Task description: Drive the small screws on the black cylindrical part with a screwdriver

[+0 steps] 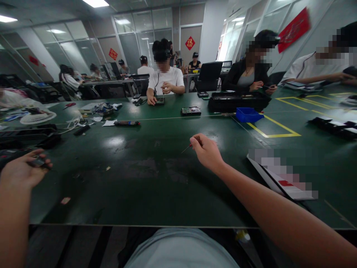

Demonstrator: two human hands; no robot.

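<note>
At the left edge, my left hand is curled round a small dark object, which looks like a metal part; its details are blurred. Near the middle, above the green table, my right hand is closed on a thin screwdriver with a red part by the fingers. The shaft slants down to the left and its tip touches nothing that I can make out. Small scraps, one pale and one reddish, lie on the table between my left hand and the front edge.
Across the table a person works on a device. A hard drive, a blue bin and a long black casing stand toward the back. A white packet lies right, a dark tool and cables left.
</note>
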